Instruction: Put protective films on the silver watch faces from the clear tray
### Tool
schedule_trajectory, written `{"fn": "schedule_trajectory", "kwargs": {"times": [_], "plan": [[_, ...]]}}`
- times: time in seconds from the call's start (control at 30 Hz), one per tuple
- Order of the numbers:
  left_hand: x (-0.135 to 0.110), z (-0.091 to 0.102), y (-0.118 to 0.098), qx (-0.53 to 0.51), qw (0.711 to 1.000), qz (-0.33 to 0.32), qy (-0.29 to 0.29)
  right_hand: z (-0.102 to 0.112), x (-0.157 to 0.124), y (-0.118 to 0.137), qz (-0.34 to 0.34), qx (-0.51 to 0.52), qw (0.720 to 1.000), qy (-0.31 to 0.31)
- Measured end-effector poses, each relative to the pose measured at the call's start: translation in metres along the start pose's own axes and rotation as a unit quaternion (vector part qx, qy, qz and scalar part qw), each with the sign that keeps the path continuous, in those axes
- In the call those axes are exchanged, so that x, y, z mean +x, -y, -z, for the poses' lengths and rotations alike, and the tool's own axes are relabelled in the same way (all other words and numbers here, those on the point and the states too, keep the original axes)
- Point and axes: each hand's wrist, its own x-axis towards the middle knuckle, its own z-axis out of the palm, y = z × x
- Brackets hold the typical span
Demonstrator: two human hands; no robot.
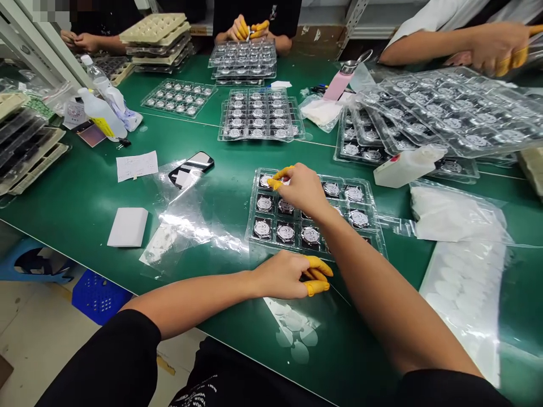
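My right hand (304, 189), with yellow finger cots, reaches over a clear plastic tray (250, 223). Its thumb and forefinger are closed together at a round watch head (264, 180) in the far left compartment; whatever they pinch is too small to make out. More silver watch heads, such as one in the near row (262, 228), sit in the tray's compartments, some hidden by my right arm. By the tray's near edge my left hand (288, 274) hovers or rests, thumb and fingers apart, holding nothing. Below it lie several round translucent films (300, 351) on a sheet.
Right of the tray lie a bag of white material (458, 215), a sheet of round films (466, 282) and a white bottle (409, 167). On the left are a phone (190, 168), a white block (128, 227) and clear film (186, 215). Filled trays (258, 113) stand beyond; co-workers sit opposite.
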Motion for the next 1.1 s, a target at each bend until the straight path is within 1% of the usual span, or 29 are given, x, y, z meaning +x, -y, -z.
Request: {"fn": "schedule_trajectory", "kwargs": {"times": [0.1,0.17,0.23,0.33,0.43,0.5,0.73,0.83,0.9,0.93,1.0,1.07,1.1], "plan": [[0.000,0.000,0.000,0.000,1.000,0.000,0.004,0.006,-0.022,-0.005,0.011,0.028,0.999,0.037],[-0.001,0.001,0.000,0.004,1.000,-0.005,0.001,0.007,-0.036,-0.006,0.027,0.004,0.997,0.066],[-0.001,0.001,0.000,0.009,1.000,-0.010,-0.003,0.004,-0.045,-0.003,0.053,-0.046,0.994,0.084],[-0.001,0.001,0.000,0.003,1.000,-0.020,-0.002,-0.001,-0.048,0.002,0.089,-0.104,0.987,0.088],[0.000,0.000,0.001,-0.003,1.000,-0.025,-0.003,-0.005,-0.046,0.004,0.083,-0.116,0.986,0.088],[0.000,0.000,0.002,-0.005,1.000,-0.026,-0.005,-0.007,-0.045,0.003,0.079,-0.101,0.988,0.088],[-0.001,0.000,0.001,-0.002,1.000,-0.014,-0.009,-0.011,-0.043,-0.004,0.036,0.009,0.998,0.051],[-0.002,0.001,-0.001,0.004,1.000,-0.007,-0.011,-0.012,-0.042,-0.002,0.026,0.063,0.995,0.074],[-0.001,0.001,-0.001,0.001,1.000,-0.003,-0.013,-0.010,-0.041,-0.001,0.020,0.121,0.989,0.079],[-0.001,0.002,-0.001,-0.003,1.000,-0.002,-0.014,-0.007,-0.042,-0.001,0.014,0.160,0.985,0.067],[0.000,0.002,-0.001,-0.018,1.000,-0.003,-0.016,0.005,-0.049,-0.002,-0.011,0.249,0.968,0.018],[0.000,0.001,0.000,-0.040,0.999,-0.002,-0.023,0.023,-0.066,-0.008,-0.046,0.343,0.938,-0.025],[0.000,0.001,0.000,-0.054,0.998,-0.001,-0.030,0.032,-0.080,-0.011,-0.065,0.387,0.919,-0.029]]}}
